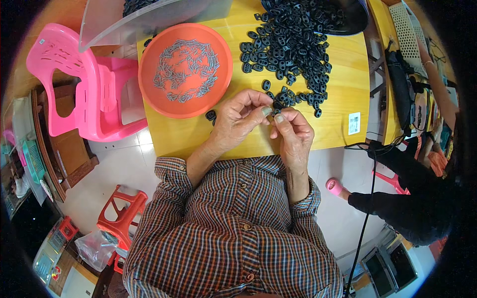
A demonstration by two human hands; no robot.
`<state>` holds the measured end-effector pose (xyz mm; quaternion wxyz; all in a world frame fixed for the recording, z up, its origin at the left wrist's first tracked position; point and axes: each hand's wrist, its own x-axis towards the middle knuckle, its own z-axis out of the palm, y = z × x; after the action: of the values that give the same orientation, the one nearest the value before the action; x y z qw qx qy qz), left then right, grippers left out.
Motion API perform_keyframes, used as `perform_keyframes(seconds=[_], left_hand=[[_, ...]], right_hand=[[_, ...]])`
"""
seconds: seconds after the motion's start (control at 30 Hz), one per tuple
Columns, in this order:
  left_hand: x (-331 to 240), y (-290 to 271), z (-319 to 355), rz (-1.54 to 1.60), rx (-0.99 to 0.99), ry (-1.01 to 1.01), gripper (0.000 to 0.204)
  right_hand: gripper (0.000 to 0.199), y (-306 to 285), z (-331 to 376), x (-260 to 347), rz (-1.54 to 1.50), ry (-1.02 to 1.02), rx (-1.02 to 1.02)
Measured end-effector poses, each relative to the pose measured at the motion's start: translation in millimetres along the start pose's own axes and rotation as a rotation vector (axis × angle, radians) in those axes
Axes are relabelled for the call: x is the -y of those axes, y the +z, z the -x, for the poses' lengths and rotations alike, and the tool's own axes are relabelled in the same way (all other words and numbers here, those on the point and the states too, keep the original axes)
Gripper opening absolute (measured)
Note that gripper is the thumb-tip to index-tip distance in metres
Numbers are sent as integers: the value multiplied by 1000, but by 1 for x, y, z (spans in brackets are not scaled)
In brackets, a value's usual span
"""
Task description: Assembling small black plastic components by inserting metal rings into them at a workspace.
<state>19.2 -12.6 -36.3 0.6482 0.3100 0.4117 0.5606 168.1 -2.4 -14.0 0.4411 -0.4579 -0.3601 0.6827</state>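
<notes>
Grip: the left hand (238, 119) and right hand (293, 131) meet fingertip to fingertip, pinching a small black part (276, 106) between them, just above the table's near edge.
Left hand: thumb and forefinger closed on the part, apparently steadying it for close work.
Right hand: fingertips pressed on the same part from the other side; whether it also holds a pin cannot be told.
Supply, black: a heap of black parts (293, 44) lies just beyond the hands, within easy reach.
Supply, grey: an orange dish (149, 84) holds small grey pins (186, 69), left of the heap.
Surface: a yellow table (338, 74), glossy.
Room: pale tiled floor; a pink chair (74, 84) and red stool (121, 213) at left; another person's dark sleeve (397, 203) at right.
</notes>
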Motion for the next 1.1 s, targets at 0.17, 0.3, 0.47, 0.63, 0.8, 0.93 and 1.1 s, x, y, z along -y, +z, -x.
perform_keyframes(seconds=[0.17,0.3,0.47,0.63,0.8,0.93,1.1], left_hand=[[-2,-1,1,-20,0,-17,16],[-3,0,0,-33,3,-4,16],[-2,-1,1,-31,-5,6,15],[-2,-2,0,-30,8,13,15],[-1,-2,0,26,7,-10,15],[0,-3,0,29,5,-13,15],[-2,-2,0,15,6,-12,15]], right_hand=[[6,0,0,-1,23,1,-7],[5,4,1,3,11,-9,-3],[5,6,1,3,22,-15,-9],[6,4,1,0,38,-34,-13],[7,5,2,0,12,-32,-6],[7,4,1,-1,25,-34,0],[4,5,1,1,16,-37,5]])
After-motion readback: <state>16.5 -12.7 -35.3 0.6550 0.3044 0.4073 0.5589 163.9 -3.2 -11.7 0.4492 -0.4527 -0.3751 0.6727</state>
